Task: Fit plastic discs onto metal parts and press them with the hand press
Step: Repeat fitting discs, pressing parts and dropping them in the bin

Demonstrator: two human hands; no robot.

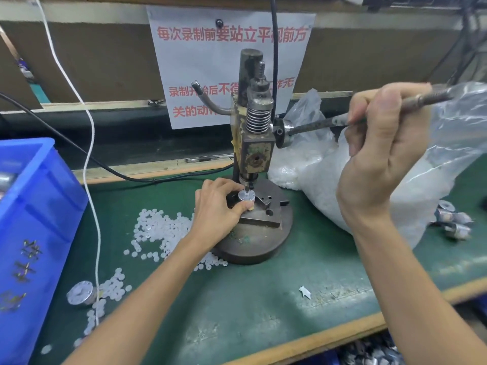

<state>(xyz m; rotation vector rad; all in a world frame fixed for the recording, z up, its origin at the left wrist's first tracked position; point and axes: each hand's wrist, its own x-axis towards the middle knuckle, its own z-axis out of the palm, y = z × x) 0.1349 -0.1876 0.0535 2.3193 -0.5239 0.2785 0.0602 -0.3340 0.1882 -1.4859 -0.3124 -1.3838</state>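
A rusty hand press [255, 143] stands on a round base in the middle of the green mat. Under its ram sits a small round metal part [247, 195] with a white disc on top; the ram tip touches it. My left hand [218, 206] pinches that part between thumb and fingers on the fixture block. My right hand [379, 154] grips the press lever [316, 126], raised at the right. Several loose white plastic discs [155, 229] lie scattered left of the press base.
A blue bin [34, 206] stands at the left edge. One metal part [80, 295] lies on the mat near it. A clear bag of white discs [329, 175] sits right of the press, with several metal parts [452, 219] beyond. A white cord [92, 154] hangs at the left.
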